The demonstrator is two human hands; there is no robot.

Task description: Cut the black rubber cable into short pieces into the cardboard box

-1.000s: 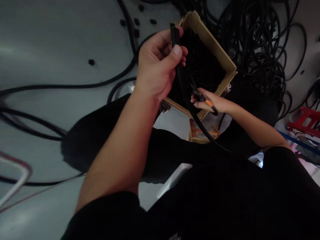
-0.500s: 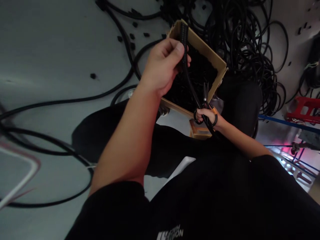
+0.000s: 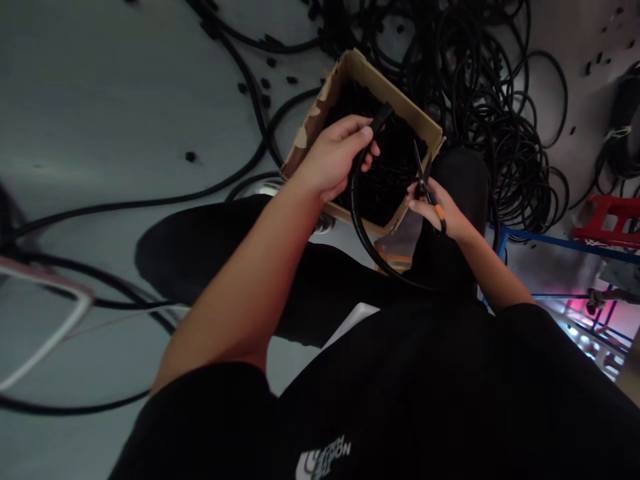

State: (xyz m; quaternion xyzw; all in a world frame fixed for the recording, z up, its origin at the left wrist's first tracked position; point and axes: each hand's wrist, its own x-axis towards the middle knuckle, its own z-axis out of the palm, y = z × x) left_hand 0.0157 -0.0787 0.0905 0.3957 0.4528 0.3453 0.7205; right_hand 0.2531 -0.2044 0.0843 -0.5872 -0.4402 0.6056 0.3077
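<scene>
- Right hand: holding black-and-orange metal scissors, blades parted, at box's right edge.
- Left hand: pinching black ribbed flexible tube near its far end, above box.
- Open brown cardboard box: small black pieces inside.
- Far right: tangled black tubing on floor.

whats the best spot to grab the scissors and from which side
Probably the handles, from the wearer's side, where the right hand holds them: the scissors' blades are spread, pointing away from the wearer.
</scene>
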